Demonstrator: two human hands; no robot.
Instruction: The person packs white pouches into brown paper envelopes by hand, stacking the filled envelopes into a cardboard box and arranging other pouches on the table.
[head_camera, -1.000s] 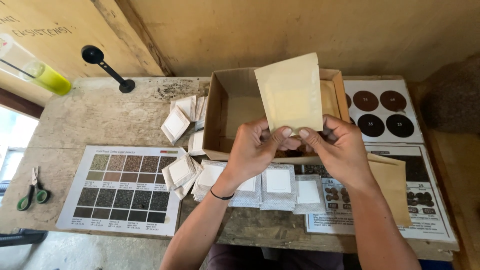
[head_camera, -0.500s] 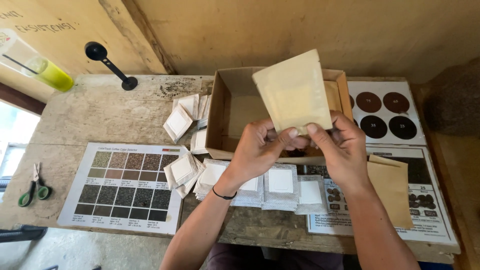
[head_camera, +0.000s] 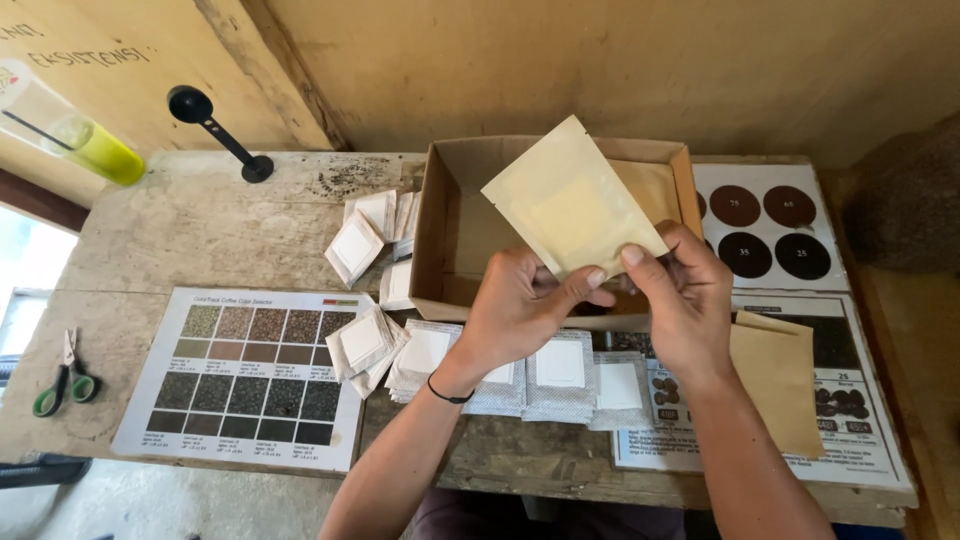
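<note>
A: Hands first. Left hand (head_camera: 520, 310) and right hand (head_camera: 685, 300) both pinch the bottom edge of a cream paper pouch (head_camera: 570, 205), thumbs on the front, fingers behind.

B: Where's the pouch?

A: Held up, tilted, in the air over the open cardboard box (head_camera: 455, 230), touching neither box nor table. A faint square shows through its middle, likely one sachet inside. Can't confirm.

B: Step?

A: I'd call it handling the pouch's lower edge, opening or closing it. Which one, can't tell.

B: What does the next move call for?

A: Judging from the grip, both thumbs need to work that edge evenly so the paper doesn't crease.

B: Surroundings?

A: White sachets (head_camera: 560, 370) in a row on the wooden table (head_camera: 230, 230) under the wrists, more piled left of the box (head_camera: 365, 240). Brown pouch (head_camera: 780, 375) lying flat at right on a printed chart. Colour swatch chart (head_camera: 250, 375) at left, green-handled scissors (head_camera: 60, 380) far left, black scoop (head_camera: 215, 130) at back.
</note>
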